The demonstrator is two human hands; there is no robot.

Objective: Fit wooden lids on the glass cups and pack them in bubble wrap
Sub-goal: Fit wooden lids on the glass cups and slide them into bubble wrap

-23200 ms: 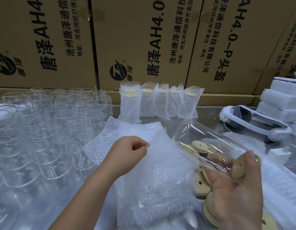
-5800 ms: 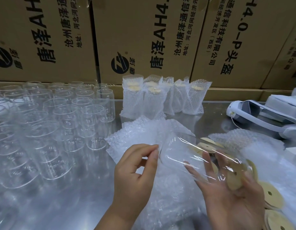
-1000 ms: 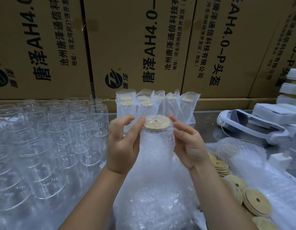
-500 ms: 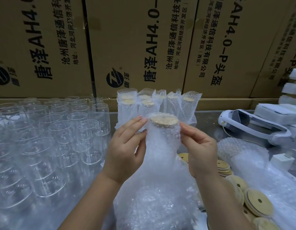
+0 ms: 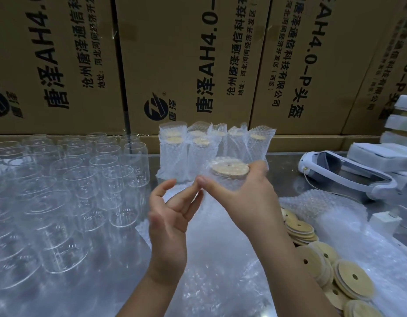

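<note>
My left hand (image 5: 172, 216) is coming off the cup (image 5: 223, 183) and dropping lower and leftward than half a second ago. Its fingers are hanging apart and loose, gripping nothing, the index tip just meeting my right thumb. My right hand (image 5: 243, 195) is now carrying the cup alone, thumb and fingers clamping round its bubble-wrapped top just under the lid (image 5: 230, 169), which is sitting flat on it with its small hole showing.

The boxes (image 5: 188, 65) behind are reading "唐泽AH4.0-P头盔" and "沧州唐泽通信科技有限公司", with a round dark logo and a smaller address line.

The packed cups (image 5: 186, 154) are standing in a tight cluster against the boxes, directly behind the cup I am holding. Bare cups (image 5: 83, 179) are crowding the whole left side up to my left hand. Loose lids (image 5: 323, 266) are lying stacked beside my right forearm, and spare wrap (image 5: 220, 259) is filling the space under both wrists. A headset (image 5: 348, 177) is lying at the right. The only bare table (image 5: 282, 170) is showing as a strip between the packed cups and the headset.
</note>
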